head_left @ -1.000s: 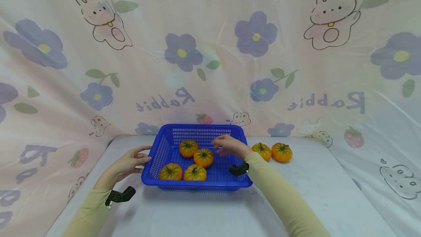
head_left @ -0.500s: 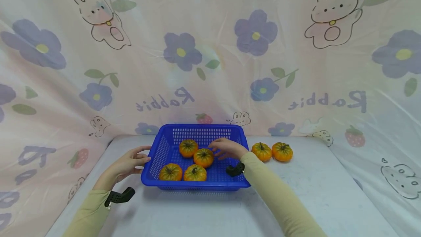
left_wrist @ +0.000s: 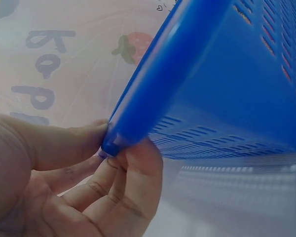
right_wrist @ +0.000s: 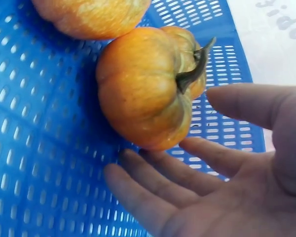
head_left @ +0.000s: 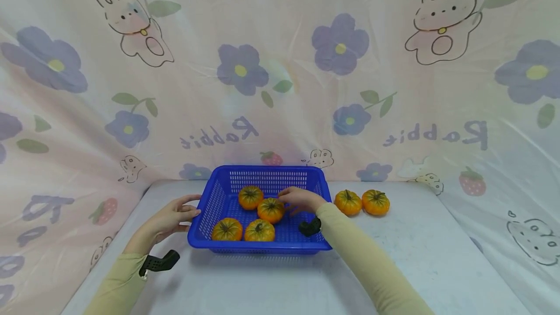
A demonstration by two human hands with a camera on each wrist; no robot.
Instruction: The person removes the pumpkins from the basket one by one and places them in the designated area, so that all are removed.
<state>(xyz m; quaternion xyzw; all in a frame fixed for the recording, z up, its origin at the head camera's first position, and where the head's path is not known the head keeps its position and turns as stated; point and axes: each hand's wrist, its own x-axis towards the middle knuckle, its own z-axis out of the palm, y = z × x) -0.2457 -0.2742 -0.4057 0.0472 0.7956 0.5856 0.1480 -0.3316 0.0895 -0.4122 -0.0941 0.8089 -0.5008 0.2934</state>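
Two miniature pumpkins point(head_left: 227, 230) are sitting frontmost in a blue plastic basket point(head_left: 284, 245); the left hand point(head_left: 174, 215) is pinching its left rim. Farther in, the right hand point(head_left: 302, 199), fingers extended, is reaching beside a third pumpkin point(head_left: 271, 211). Two others point(head_left: 375, 203) are resting rightward on the counter point(head_left: 437, 256); behind, a fourth point(head_left: 251, 197) is lying in the basket.

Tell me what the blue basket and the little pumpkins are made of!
The blue basket looks like smooth moulded plastic with a slight shine: its rim catches a pale streak, and neat rows of slots pierce it. The pumpkins have ribbed, mostly dull orange skins, with a dark curved stem on one. They could be real, or painted foam or plastic; their look leaves it open.
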